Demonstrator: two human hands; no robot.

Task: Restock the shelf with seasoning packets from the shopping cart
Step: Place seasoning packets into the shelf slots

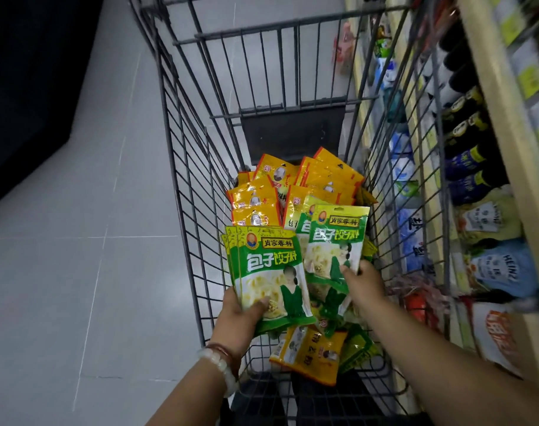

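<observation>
Head view, looking down into a wire shopping cart (182, 167) on a pale tiled floor (77, 241).

Left hand (240, 315): fingers curled under and thumb pressed on the face of a fanned stack of green seasoning packets (268, 272). The stack is held upright over the cart's near left side, printed fronts toward the camera. White bead bracelet (222, 364) and a reddish band on that wrist.

Right hand (363, 281): fingers pinch the lower edge of a second bunch of green packets (335, 241), held just right of the first stack and slightly farther in. The two bunches sit close; contact between them cannot be told.

Cart contents: yellow-orange seasoning packets (255, 204) piled along the middle and far part of the basket, several overlapping, some standing on edge. One orange packet (311, 352) lies flat near the cart's closest end, below both hands, with more green packets partly under it. A dark folded seat panel (292, 130) stands at the cart's far end.

Shelf (507, 124) runs along the right side, just beside the cart. It carries dark bottles (471, 139), pouches marked Heinz (504, 269), and blue-white bags (403, 161) seen through the cart's wire wall. The upper shelf area is blurred.
</observation>
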